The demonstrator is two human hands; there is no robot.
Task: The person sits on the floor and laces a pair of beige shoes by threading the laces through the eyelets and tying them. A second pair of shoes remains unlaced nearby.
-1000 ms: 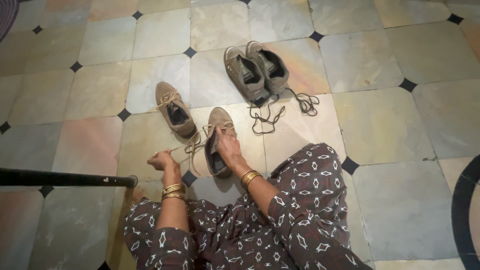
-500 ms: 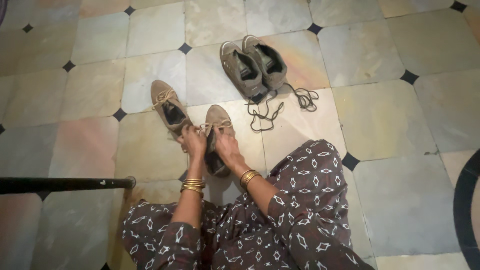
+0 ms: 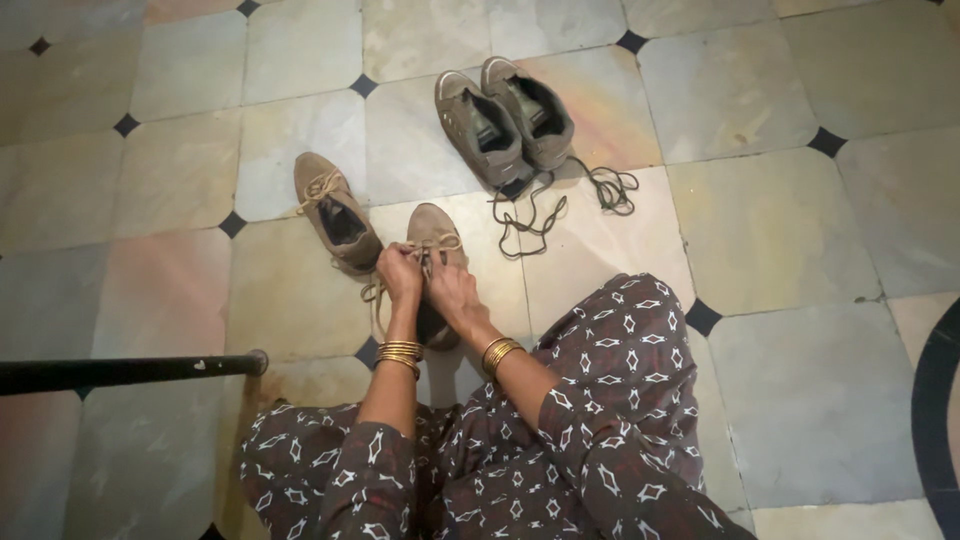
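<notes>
Two hands lacing a tan shoe on the tiled floor.
Left hand (image 3: pixel 400 270) and right hand (image 3: pixel 450 290) meet over the tan shoe (image 3: pixel 432 240), fingers pinched shut on its laces (image 3: pixel 376 292); its mate (image 3: pixel 335 212) lies just beside, a darker pair (image 3: pixel 505 120) beyond.

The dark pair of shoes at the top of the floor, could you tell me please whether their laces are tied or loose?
Loose. The dark shoes stand side by side, and their laces trail in untidy loops across the floor tiles.
</notes>
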